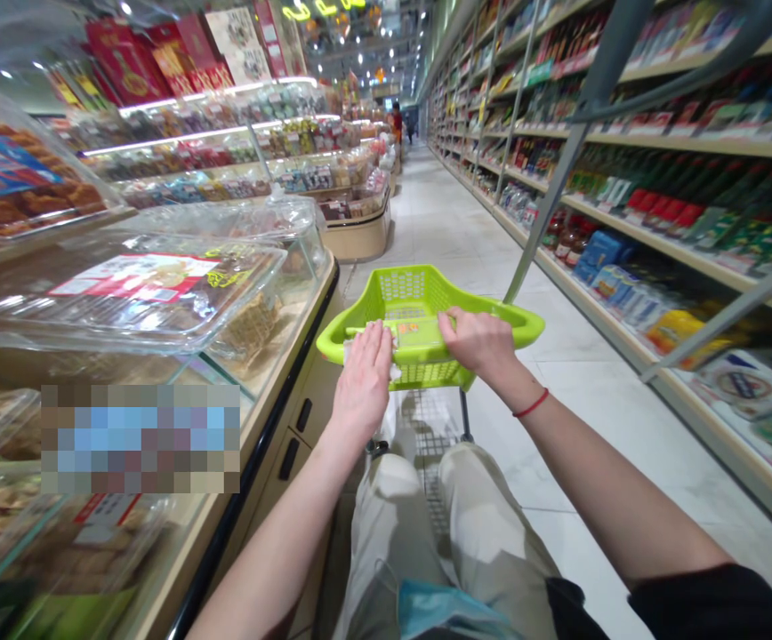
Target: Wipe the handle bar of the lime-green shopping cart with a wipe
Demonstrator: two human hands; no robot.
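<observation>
A bright green shopping cart (430, 289) with a perforated plastic basket stands right in front of my legs. My left hand (364, 378) lies over the left part of its handle, fingers close together, pressing a crumpled white tissue (396, 364) against it. Most of the tissue is hidden under the palm and fingers. My right hand (479, 342) is wrapped round the right part of the handle; a red string bracelet (531, 404) circles that wrist. Between the two hands a small label (409, 328) with orange marks shows on the handle.
Close on the left runs a display counter (302, 373) with clear plastic boxes (159, 284) of packaged food. Tall stocked shelves (679, 213) line the right side, with grey metal bars (546, 222) beside them. A pale tiled aisle (426, 204) stretches ahead, where a person (397, 124) stands far off.
</observation>
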